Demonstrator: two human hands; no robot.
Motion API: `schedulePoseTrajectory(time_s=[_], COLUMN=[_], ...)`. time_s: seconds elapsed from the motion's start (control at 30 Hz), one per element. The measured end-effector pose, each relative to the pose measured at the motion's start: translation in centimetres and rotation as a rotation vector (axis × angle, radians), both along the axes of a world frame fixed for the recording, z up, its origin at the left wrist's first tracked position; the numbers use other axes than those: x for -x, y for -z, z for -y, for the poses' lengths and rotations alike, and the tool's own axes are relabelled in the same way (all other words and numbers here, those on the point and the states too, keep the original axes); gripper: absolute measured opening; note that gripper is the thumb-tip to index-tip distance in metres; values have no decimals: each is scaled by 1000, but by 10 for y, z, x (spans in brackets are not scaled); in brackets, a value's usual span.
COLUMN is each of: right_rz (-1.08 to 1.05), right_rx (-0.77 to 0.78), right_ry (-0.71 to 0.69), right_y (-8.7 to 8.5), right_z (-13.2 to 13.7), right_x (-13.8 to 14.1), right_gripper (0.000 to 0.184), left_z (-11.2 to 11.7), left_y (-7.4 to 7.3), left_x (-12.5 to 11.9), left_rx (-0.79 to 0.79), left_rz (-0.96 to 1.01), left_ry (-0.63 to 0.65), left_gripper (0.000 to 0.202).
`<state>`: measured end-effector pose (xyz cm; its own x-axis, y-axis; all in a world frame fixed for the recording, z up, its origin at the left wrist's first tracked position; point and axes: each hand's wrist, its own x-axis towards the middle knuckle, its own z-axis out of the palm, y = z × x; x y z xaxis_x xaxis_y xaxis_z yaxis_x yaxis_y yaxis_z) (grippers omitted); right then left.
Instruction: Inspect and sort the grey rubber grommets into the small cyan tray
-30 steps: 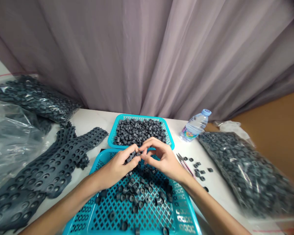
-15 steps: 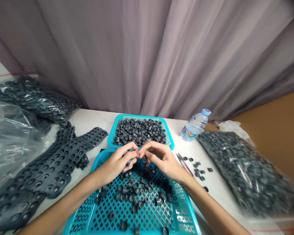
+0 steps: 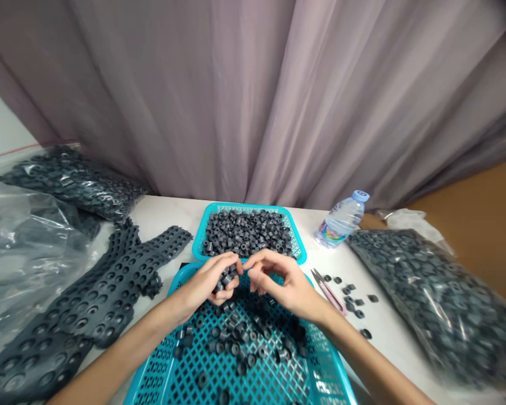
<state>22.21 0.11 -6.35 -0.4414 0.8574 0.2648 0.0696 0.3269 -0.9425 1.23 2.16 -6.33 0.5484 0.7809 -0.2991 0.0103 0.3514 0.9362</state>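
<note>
My left hand (image 3: 213, 281) is curled round several small dark grey rubber cylinders (image 3: 226, 275) with holes in them. Close by, its index fingertip nearly meeting the left fingers, is my right hand (image 3: 280, 278). Its fingers are bent, and whatever may be between thumb and fingers is hidden. Both hands hover over the far part of a large turquoise basket (image 3: 172, 388), where loose cylinders (image 3: 236, 337) lie scattered on the lattice bottom. Just beyond stands a smaller turquoise basket (image 3: 300, 247), filled with the same kind of pieces (image 3: 247, 230).
Perforated dark rubber sheets (image 3: 105, 292) and a clear bag of dark pieces (image 3: 71, 180) lie left. To the right are pink-handled scissors (image 3: 331, 292), several loose pieces (image 3: 359, 302), a water bottle (image 3: 341, 222) and a big filled bag (image 3: 438, 304). A grey curtain (image 3: 236, 101) hangs behind.
The view has shifted slightly, so things sit a little lower and further right. My left hand has turned, showing more pieces; the piece seen at my right fingers no longer shows.
</note>
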Motion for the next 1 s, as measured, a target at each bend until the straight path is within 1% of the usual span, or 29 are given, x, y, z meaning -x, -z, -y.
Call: schedulePoseTrajectory(time_s=[0.13, 0.17, 0.23, 0.33, 0.47, 0.6, 0.77, 0.83, 1.0], right_rz=[204, 246, 285, 258, 193, 109, -46, -109, -187], right_rx=[-189, -229, -275, -276, -257, -205, 40, 114, 185], right_ry=[5, 11, 22, 5, -35, -22, 18, 27, 7], right_y=[2, 3, 5, 7, 4, -1, 0, 2, 4], right_z=[5, 6, 7, 6, 3, 1, -1, -2, -6], right_x=[1, 1, 0, 0, 2, 2, 1, 1, -1], right_gripper=[38, 38, 33, 22, 13, 11, 16, 18, 21], left_z=[4, 5, 7, 7, 7, 5, 2, 2, 6], left_y=[0, 0, 0, 0, -1, -2, -1, -2, -8], left_x=[1, 1, 2, 2, 1, 1, 2, 2, 1], left_rx=[8, 11, 30, 70, 89, 80, 67, 64, 67], left_rz=[-26, -31, -29, -5, 29, 57, 78, 84, 102], left_ry=[-7, -3, 19, 72, 65, 50, 57, 65, 74], left_gripper=[33, 33, 35, 36, 34, 32, 29, 29, 31])
